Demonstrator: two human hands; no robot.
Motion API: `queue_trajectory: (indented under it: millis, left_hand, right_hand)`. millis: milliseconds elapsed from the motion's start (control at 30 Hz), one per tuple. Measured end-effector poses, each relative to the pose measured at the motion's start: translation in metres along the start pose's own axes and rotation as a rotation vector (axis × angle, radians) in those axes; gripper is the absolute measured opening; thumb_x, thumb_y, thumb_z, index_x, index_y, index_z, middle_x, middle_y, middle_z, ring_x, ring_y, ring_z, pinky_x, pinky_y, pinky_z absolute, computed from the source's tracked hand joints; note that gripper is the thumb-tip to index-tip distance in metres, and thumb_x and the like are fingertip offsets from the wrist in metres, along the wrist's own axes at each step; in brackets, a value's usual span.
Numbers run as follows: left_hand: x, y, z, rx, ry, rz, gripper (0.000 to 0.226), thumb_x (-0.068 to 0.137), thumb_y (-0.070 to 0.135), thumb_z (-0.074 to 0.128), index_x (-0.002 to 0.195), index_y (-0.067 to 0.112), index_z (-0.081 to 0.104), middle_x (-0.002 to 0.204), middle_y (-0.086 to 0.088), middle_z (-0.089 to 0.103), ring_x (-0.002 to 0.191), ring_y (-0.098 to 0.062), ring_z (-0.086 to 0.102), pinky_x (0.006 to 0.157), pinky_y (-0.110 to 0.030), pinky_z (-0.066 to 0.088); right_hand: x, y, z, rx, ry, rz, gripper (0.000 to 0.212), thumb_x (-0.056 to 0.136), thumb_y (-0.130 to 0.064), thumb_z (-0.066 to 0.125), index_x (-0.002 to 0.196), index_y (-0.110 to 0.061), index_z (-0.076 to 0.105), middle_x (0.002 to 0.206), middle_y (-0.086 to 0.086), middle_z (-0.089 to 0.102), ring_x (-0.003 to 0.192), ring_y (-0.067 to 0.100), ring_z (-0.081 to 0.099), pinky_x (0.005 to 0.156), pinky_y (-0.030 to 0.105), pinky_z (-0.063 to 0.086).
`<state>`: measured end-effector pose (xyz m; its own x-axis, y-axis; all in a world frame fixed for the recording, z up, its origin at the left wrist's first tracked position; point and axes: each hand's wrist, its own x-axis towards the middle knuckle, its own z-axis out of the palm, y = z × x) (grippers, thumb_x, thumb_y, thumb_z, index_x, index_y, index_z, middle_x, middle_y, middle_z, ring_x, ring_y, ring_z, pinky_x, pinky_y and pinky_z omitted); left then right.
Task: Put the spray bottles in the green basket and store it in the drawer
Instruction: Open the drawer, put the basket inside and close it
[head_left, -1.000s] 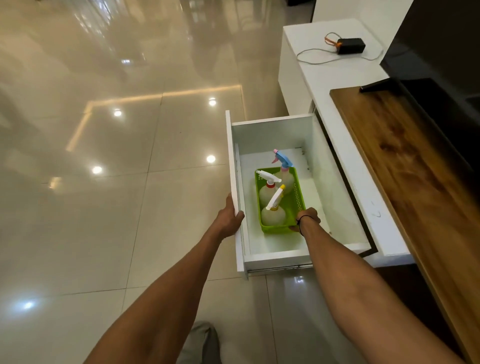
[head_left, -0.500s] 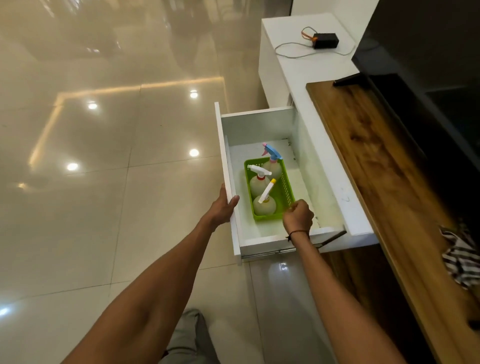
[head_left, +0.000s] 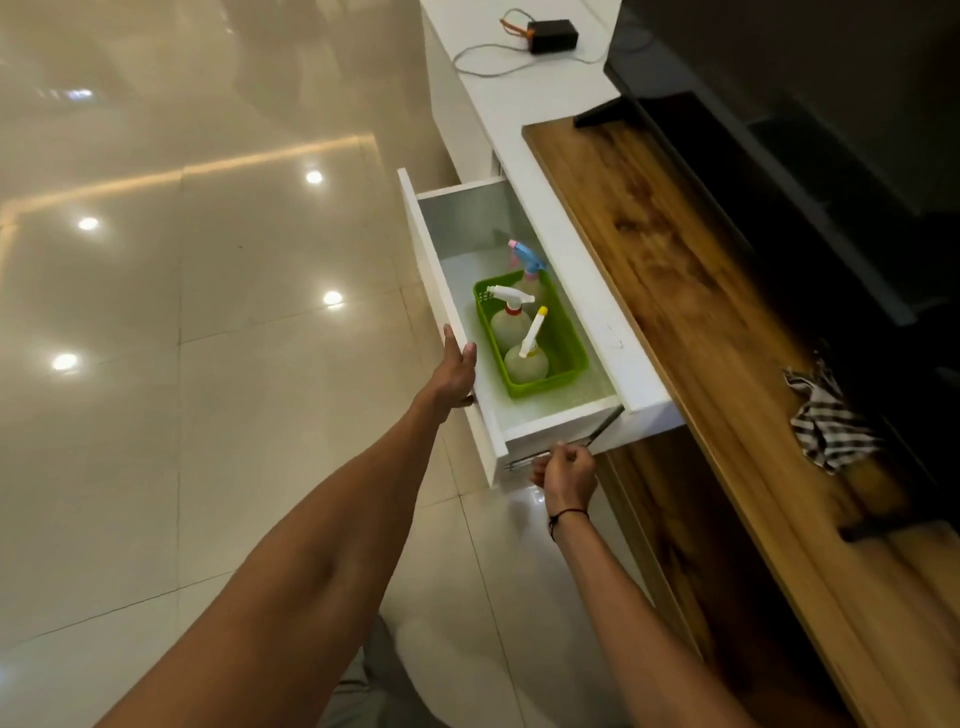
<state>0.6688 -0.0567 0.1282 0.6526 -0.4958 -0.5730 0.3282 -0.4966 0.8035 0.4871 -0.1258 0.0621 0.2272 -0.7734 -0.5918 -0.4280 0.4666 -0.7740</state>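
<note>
Drawer (head_left: 457, 291): white, part way out of the cabinet, front panel toward the floor side.
Basket (head_left: 558, 340): green, on the drawer floor, toward the near end; its far right corner sits under the cabinet's white top edge.
Bottles: three, upright in the basket. Blue-pink head (head_left: 525, 255) farthest, white head with red collar (head_left: 510, 297) in the middle, yellow-tipped one (head_left: 530, 349) nearest.
Left hand (head_left: 458, 370): on the drawer front's top edge, fingers flat along the outer face, thumb over the rim on the inner side; a loose hold on the panel.
Right hand (head_left: 567, 472): below the drawer's near end, by the metal rail, fingers curled; holds nothing I can make out. Dark band on the wrist.
Tabletop (head_left: 691, 291): wood, right of the drawer; striped cloth (head_left: 826, 423) lies on it.
White top: black box (head_left: 551, 35) with a cable, far end.
Floor (head_left: 208, 364): glossy tiles, lamp reflections.
</note>
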Motion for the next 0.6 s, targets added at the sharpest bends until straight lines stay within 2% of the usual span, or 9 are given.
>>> queue_trajectory:
  millis: [33, 67, 133, 167, 267, 333, 400, 467, 600]
  left_hand:
    - [0.002, 0.003, 0.010, 0.012, 0.006, 0.018, 0.068, 0.115, 0.045, 0.025, 0.168, 0.036, -0.015, 0.130, 0.002, 0.048, 0.094, -0.012, 0.056, 0.105, -0.049, 0.052]
    - [0.004, 0.005, 0.021, 0.024, 0.020, 0.040, 0.067, 0.115, 0.043, 0.025, 0.168, 0.034, -0.015, 0.142, -0.001, 0.049, 0.106, -0.019, 0.061, 0.114, -0.053, 0.049]
    - [0.008, 0.009, 0.040, 0.034, 0.057, 0.071, 0.064, 0.116, 0.040, 0.023, 0.169, 0.031, -0.011, 0.171, -0.005, 0.030, 0.143, -0.035, 0.051, 0.122, -0.055, 0.042]
    - [0.010, 0.012, 0.049, 0.018, 0.074, 0.071, 0.063, 0.116, 0.039, 0.022, 0.170, 0.032, -0.010, 0.175, -0.006, 0.025, 0.145, -0.037, 0.048, 0.121, -0.053, 0.042]
    - [0.011, 0.020, 0.072, -0.059, 0.084, 0.048, 0.062, 0.115, 0.041, 0.022, 0.168, 0.040, -0.010, 0.172, -0.006, 0.028, 0.113, -0.027, 0.059, 0.099, -0.045, 0.052]
    - [0.009, 0.021, 0.083, -0.097, 0.039, 0.044, 0.062, 0.115, 0.043, 0.023, 0.168, 0.043, -0.010, 0.176, -0.002, 0.022, 0.133, -0.030, 0.055, 0.105, -0.049, 0.054]
    - [0.004, 0.017, 0.093, -0.130, -0.022, 0.036, 0.065, 0.114, 0.045, 0.027, 0.168, 0.043, -0.009, 0.177, -0.001, 0.018, 0.152, -0.036, 0.041, 0.115, -0.056, 0.050]
    - [0.000, 0.012, 0.105, -0.158, -0.059, 0.017, 0.068, 0.113, 0.045, 0.032, 0.168, 0.043, -0.007, 0.177, -0.002, 0.017, 0.156, -0.039, 0.036, 0.116, -0.063, 0.047]
    - [-0.006, 0.015, 0.124, -0.180, -0.085, 0.011, 0.070, 0.113, 0.041, 0.037, 0.169, 0.041, -0.004, 0.179, -0.003, 0.012, 0.159, -0.041, 0.031, 0.114, -0.065, 0.048]
  right_hand:
    - [0.000, 0.000, -0.001, 0.016, -0.006, 0.020, 0.022, 0.101, -0.006, 0.051, 0.113, 0.011, 0.060, 0.090, 0.026, 0.072, 0.065, 0.029, 0.065, 0.079, 0.052, 0.063]
    - [-0.001, 0.001, -0.001, 0.031, -0.013, 0.034, 0.022, 0.100, -0.004, 0.051, 0.113, 0.011, 0.061, 0.094, 0.028, 0.073, 0.070, 0.032, 0.067, 0.080, 0.052, 0.063]
    - [-0.003, 0.001, -0.002, 0.070, -0.048, 0.052, 0.023, 0.101, -0.003, 0.050, 0.114, 0.011, 0.063, 0.097, 0.028, 0.072, 0.079, 0.037, 0.069, 0.083, 0.052, 0.062]
    - [-0.003, 0.000, -0.002, 0.096, -0.072, 0.055, 0.024, 0.102, -0.002, 0.047, 0.114, 0.012, 0.064, 0.094, 0.026, 0.071, 0.080, 0.037, 0.068, 0.083, 0.050, 0.062]
    - [-0.002, -0.005, -0.005, 0.179, -0.073, 0.087, 0.025, 0.103, 0.001, 0.044, 0.115, 0.008, 0.065, 0.094, 0.025, 0.071, 0.082, 0.034, 0.069, 0.090, 0.050, 0.063]
    - [0.000, -0.006, -0.011, 0.226, -0.044, 0.111, 0.023, 0.102, 0.003, 0.048, 0.117, 0.006, 0.065, 0.105, 0.025, 0.074, 0.090, 0.034, 0.074, 0.095, 0.046, 0.063]
    - [0.003, -0.007, -0.017, 0.225, -0.027, 0.098, 0.020, 0.099, 0.003, 0.058, 0.117, 0.007, 0.067, 0.113, 0.023, 0.074, 0.102, 0.036, 0.076, 0.096, 0.042, 0.063]
    - [0.005, -0.007, -0.020, 0.157, -0.016, 0.050, 0.019, 0.097, 0.001, 0.066, 0.114, 0.007, 0.069, 0.115, 0.022, 0.074, 0.105, 0.037, 0.075, 0.099, 0.045, 0.062]
    - [0.009, -0.015, -0.028, 0.041, 0.007, -0.034, 0.016, 0.097, -0.004, 0.067, 0.108, 0.004, 0.074, 0.110, 0.020, 0.076, 0.104, 0.037, 0.074, 0.101, 0.053, 0.059]
